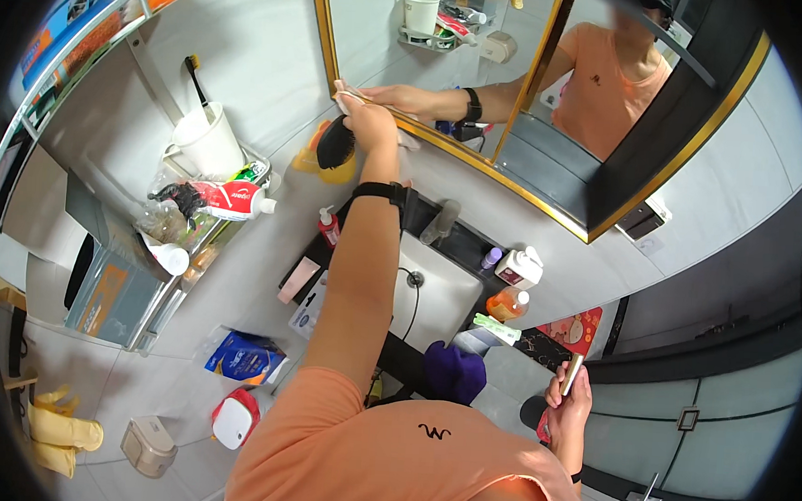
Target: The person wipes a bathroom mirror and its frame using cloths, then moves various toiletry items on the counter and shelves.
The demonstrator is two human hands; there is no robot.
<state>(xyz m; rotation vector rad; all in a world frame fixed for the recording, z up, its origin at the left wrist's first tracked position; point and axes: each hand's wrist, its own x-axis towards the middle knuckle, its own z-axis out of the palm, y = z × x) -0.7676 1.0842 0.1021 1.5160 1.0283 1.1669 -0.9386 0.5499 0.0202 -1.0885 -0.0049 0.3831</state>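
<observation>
My left hand is stretched up to the lower left corner of a gold-framed mirror cabinet. Its fingers are closed on a white cloth or tissue, pressed to the frame edge. Just beside that wrist hang a black hairbrush and a yellow item. Down at the right, my right hand is closed around a slim gold-coloured object; I cannot make out its kind. The mirror reflects my left arm and orange shirt.
Below the cabinet is a white sink with bottles along its dark rim, including an orange bottle. A wall rack at left holds a white cup with a toothbrush and a red-and-white toothpaste tube. A frosted-glass door stands at right.
</observation>
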